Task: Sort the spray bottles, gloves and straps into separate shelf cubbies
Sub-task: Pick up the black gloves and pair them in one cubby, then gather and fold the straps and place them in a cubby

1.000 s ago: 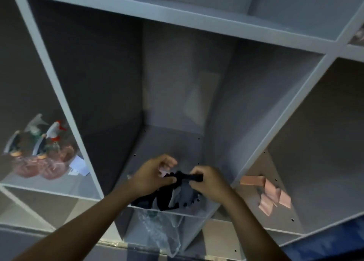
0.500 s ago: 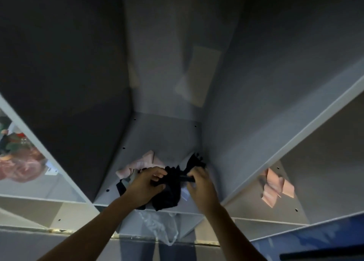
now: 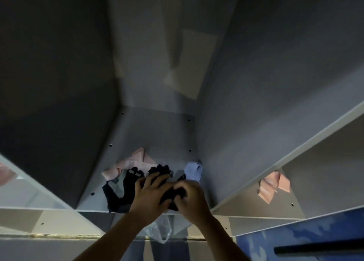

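Head view, left hand: the left hand (image 3: 151,195) reaches into the middle cubby, palm down, fingers spread and bent over a dark glove (image 3: 173,196), pressing and gripping its near edge.
Head view, right hand: the right hand (image 3: 192,196) is touching the left hand on its right side, fingers curled tight round the same dark glove, which is bunched between the two hands.
Head view, gloves: a second black glove with grey patches (image 3: 120,188) lies flat on the cubby floor (image 3: 157,130), just left of the left hand; its fingers point away from the person. Black fingertips (image 3: 159,168) stick out just beyond the left hand's knuckles; whether they belong to the held glove cannot be told.
Head view, pale blue piece: a folded light blue cloth item (image 3: 194,170) sits just beyond the right hand, against the cubby's right wall; what it is cannot be told.
Head view, straps near the hands: a pink strap (image 3: 134,161) lies beyond and left of the left hand, partly under the gloves, in the same cubby.
Head view, straps apart: more pink straps (image 3: 273,184) lie in the next cubby, well to the right of the right hand, past the dividing panel (image 3: 275,160).
Head view, below the hands: a clear plastic bag (image 3: 159,231) hangs under the shelf edge, between the two forearms.
Head view, far left: a blurred pinkish shape (image 3: 6,174) shows in the cubby well left of the left hand; too cut off to name.
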Motion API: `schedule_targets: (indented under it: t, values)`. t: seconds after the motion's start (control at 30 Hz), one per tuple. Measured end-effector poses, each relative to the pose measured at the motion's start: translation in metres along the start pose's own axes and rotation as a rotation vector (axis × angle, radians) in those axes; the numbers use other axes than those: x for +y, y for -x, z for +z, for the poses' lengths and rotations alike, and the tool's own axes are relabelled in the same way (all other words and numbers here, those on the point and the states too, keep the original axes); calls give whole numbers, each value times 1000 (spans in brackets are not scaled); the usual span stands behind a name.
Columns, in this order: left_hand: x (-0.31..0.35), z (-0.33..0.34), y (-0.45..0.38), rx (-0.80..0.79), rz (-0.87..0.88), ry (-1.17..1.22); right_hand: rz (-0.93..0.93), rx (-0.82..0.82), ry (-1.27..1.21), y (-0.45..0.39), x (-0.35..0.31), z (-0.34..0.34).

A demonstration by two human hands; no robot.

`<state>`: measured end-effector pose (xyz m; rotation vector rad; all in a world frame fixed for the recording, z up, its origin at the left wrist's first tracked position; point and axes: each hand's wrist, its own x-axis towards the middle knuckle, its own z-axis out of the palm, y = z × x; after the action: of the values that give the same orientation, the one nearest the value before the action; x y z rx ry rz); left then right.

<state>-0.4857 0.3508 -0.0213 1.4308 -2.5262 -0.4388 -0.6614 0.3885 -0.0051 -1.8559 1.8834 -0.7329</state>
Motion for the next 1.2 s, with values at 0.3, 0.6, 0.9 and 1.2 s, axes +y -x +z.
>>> schedule_targets:
  t: [0.3,0.6,0.9,1.2]
  values:
    - [-7,6,0,-42,53,16,385,8,90,-82,0,-11]
    - [-16,-10,-2,-124,1,223,361,221,139,-102,-18,-23]
    - [4,-126,-45,441,2,800,-125,403,-210,-65,-107,-100]
    - [49,-228,13,320,184,893,-333,443,-376,1,-173,-164]
